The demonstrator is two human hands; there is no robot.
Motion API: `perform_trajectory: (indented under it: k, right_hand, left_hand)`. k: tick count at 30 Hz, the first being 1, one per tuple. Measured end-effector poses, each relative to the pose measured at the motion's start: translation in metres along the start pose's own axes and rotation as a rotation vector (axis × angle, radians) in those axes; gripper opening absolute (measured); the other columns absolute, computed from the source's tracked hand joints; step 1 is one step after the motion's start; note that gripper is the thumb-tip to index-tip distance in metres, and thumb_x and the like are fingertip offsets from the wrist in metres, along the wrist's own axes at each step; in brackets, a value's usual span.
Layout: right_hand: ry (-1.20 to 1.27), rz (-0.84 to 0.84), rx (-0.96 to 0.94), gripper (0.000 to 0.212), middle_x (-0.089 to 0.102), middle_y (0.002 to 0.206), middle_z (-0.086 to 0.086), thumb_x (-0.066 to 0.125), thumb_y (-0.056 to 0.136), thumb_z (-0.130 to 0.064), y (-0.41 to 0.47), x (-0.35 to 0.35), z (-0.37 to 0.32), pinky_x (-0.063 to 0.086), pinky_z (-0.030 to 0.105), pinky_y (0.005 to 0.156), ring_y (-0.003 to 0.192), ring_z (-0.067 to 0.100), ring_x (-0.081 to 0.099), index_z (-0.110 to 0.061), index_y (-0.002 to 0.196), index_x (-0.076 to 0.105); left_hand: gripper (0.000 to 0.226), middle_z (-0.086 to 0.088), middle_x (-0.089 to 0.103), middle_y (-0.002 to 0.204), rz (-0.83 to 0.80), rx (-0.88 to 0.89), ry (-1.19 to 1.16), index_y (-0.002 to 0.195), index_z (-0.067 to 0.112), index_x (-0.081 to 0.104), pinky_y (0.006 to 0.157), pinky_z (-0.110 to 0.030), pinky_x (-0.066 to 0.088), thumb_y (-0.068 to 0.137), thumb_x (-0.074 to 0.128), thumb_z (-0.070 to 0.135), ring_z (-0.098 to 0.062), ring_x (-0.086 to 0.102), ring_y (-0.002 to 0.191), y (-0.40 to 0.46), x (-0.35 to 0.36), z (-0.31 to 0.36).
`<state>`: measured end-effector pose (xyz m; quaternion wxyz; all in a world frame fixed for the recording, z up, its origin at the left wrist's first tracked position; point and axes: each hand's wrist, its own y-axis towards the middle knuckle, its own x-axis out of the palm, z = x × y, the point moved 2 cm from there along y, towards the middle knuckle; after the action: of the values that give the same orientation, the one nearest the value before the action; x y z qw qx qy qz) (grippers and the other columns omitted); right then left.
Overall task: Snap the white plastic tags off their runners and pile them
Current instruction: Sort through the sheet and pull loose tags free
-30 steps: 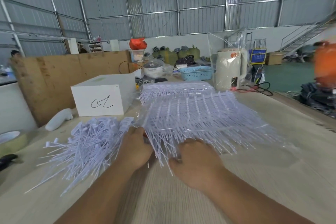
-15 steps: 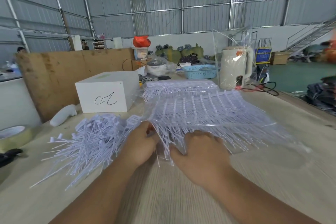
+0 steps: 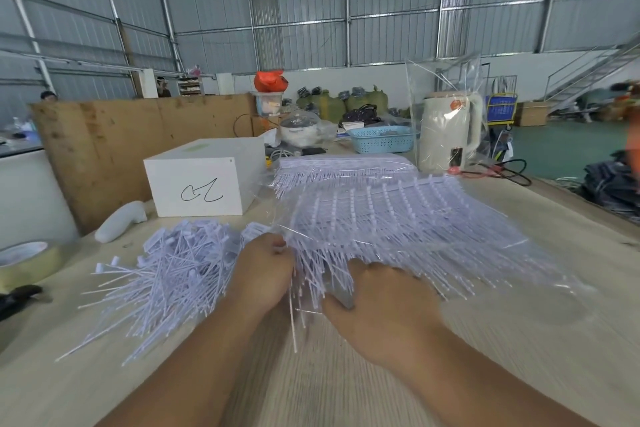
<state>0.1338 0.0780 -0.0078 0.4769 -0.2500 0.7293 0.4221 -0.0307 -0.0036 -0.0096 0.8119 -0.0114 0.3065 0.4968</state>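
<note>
Head view: your left hand (image 3: 265, 274) is curled at the near left edge of the fanned sheets of tags on runners (image 3: 388, 222), fingertips pinching into the strands there. Your right hand (image 3: 384, 302) lies on the near edge of the same sheets, fingers bent over the strand ends, thumb tucked underneath; a grip, though the blur hides just which strands it holds. The sheets lie on the wooden table (image 3: 519, 340), partly under clear film. A second stack of sheets (image 3: 343, 163) sits just behind them. The loose pile of snapped tags (image 3: 169, 270) lies just left of your left hand, touching the wrist side. Behind the pile stands a white box (image 3: 204, 184) with a scribble on its face. A tape roll (image 3: 26, 262) sits at the far left edge, a cream kettle (image 3: 450, 135) at the back right.
</note>
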Motion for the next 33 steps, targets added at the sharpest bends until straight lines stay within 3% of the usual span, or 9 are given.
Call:
perform_trajectory:
  k: [4,8,13,16,21,24,28,30,33]
  right_hand:
    - [0.031,-0.038,0.0,0.057,0.06,0.115,0.003,0.034,0.088,-0.065,0.003,0.004,0.002,0.036,0.035,0.071,0.105,0.026,0.056,-0.021,0.123,0.043]
    - [0.076,-0.078,0.026,0.055,0.06,0.118,0.004,0.037,0.09,-0.062,0.005,0.006,0.006,0.039,0.035,0.073,0.107,0.026,0.056,-0.017,0.12,0.047]
    - [0.13,-0.054,0.034,0.06,0.06,0.12,0.005,0.036,0.091,-0.061,0.007,0.006,0.007,0.046,0.037,0.081,0.11,0.026,0.055,-0.015,0.128,0.045]
    - [0.14,-0.03,0.023,0.063,0.06,0.12,0.006,0.036,0.092,-0.062,0.006,0.005,0.007,0.046,0.036,0.081,0.11,0.026,0.055,-0.014,0.131,0.044]
    - [0.148,-0.078,0.012,0.054,0.062,0.106,0.005,0.04,0.091,-0.063,0.006,0.006,0.008,0.045,0.033,0.074,0.098,0.025,0.058,-0.015,0.114,0.048]
    - [0.211,-0.093,0.028,0.048,0.058,0.09,0.0,0.042,0.091,-0.063,0.007,0.008,0.011,0.043,0.031,0.068,0.089,0.024,0.058,-0.017,0.1,0.049]
    - [0.343,-0.118,0.03,0.056,0.061,0.121,0.007,0.04,0.095,-0.055,0.01,0.013,0.014,0.047,0.031,0.087,0.112,0.026,0.056,-0.014,0.133,0.047]
    - [0.392,-0.147,0.002,0.048,0.056,0.13,0.004,0.04,0.098,-0.049,0.01,0.014,0.013,0.043,0.034,0.1,0.122,0.025,0.051,-0.017,0.133,0.049]
    - [0.363,-0.14,-0.01,0.037,0.06,0.119,0.001,0.041,0.098,-0.045,0.014,0.013,0.014,0.045,0.035,0.096,0.115,0.023,0.054,-0.022,0.124,0.055]
  left_hand:
    - [0.009,-0.004,0.065,0.066,0.018,0.059,0.097,0.08,0.018,0.059,0.051,-0.026,0.04,0.085,0.053,0.013,-0.017,0.059,0.056,-0.004,0.0,0.005]
    - [0.021,-0.001,0.059,0.057,-0.033,0.059,0.099,0.066,0.023,0.046,0.048,-0.024,0.035,0.084,0.052,0.014,-0.018,0.056,0.049,-0.005,0.003,0.008]
    - [0.02,-0.004,0.065,0.053,-0.113,-0.049,0.108,0.06,0.012,0.057,0.054,-0.028,0.046,0.08,0.055,0.013,-0.02,0.062,0.051,-0.002,-0.001,0.007]
    - [0.02,0.002,0.061,0.05,-0.132,-0.049,0.182,0.056,0.013,0.055,0.053,-0.026,0.041,0.076,0.057,0.018,-0.016,0.057,0.049,-0.002,-0.006,0.006]
    - [0.011,0.008,0.061,0.068,-0.054,0.08,0.329,0.072,0.024,0.054,0.053,-0.025,0.035,0.081,0.058,0.028,-0.009,0.057,0.063,-0.004,-0.007,0.009]
    - [0.014,0.008,0.059,0.068,-0.069,0.133,0.361,0.07,0.023,0.052,0.055,-0.027,0.039,0.082,0.058,0.029,-0.01,0.057,0.065,-0.007,-0.004,0.012]
    - [0.018,0.009,0.06,0.064,-0.026,0.181,0.291,0.067,0.024,0.053,0.054,-0.026,0.038,0.077,0.059,0.038,-0.01,0.058,0.062,-0.013,-0.005,0.024]
    - [0.02,0.007,0.059,0.063,-0.006,0.216,0.296,0.066,0.022,0.052,0.054,-0.027,0.041,0.075,0.059,0.038,-0.012,0.058,0.062,-0.019,-0.006,0.032]
    - [0.025,0.007,0.055,0.057,0.005,0.285,0.247,0.063,0.022,0.05,0.053,-0.027,0.039,0.066,0.053,0.046,-0.013,0.055,0.059,-0.031,-0.006,0.046]
